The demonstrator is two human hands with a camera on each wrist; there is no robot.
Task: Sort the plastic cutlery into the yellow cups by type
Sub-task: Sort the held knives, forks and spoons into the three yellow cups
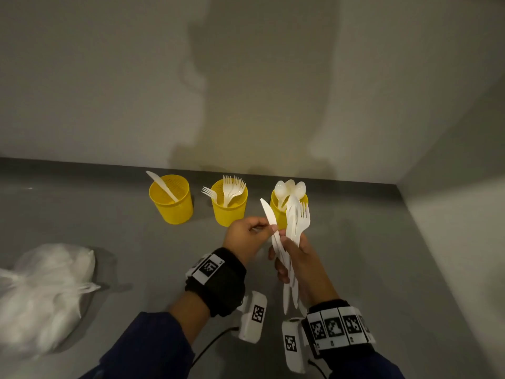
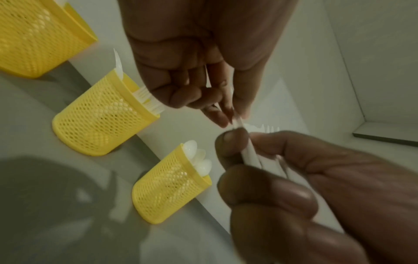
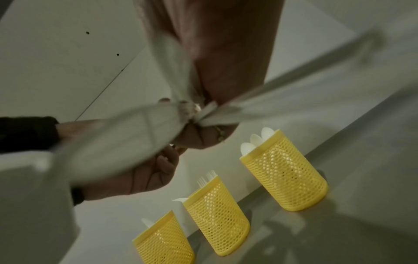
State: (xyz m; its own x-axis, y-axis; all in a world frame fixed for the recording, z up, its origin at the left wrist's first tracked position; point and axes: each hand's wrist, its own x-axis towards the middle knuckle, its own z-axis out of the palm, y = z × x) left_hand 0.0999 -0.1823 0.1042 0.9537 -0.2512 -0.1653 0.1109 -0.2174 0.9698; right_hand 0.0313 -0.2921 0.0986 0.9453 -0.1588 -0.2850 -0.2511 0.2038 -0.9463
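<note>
Three yellow mesh cups stand in a row by the back wall. The left cup (image 1: 170,203) holds one knife, the middle cup (image 1: 229,212) holds forks, and the right cup (image 1: 278,217) holds spoons. In front of the right cup, my right hand (image 1: 284,258) grips an upright bundle of white cutlery (image 1: 295,228) with a fork and knives in it. My left hand (image 1: 269,228) pinches one knife (image 1: 267,213) from that bundle, blade tilted up and left. In the left wrist view the left fingers (image 2: 217,114) meet the bundle (image 2: 251,157) just above the right thumb.
A white plastic bag (image 1: 41,291) lies on the grey counter (image 1: 136,242) at the left. Walls close in at the back and right, forming a corner behind the spoon cup. The right wrist view shows all three cups (image 3: 217,201) below blurred cutlery.
</note>
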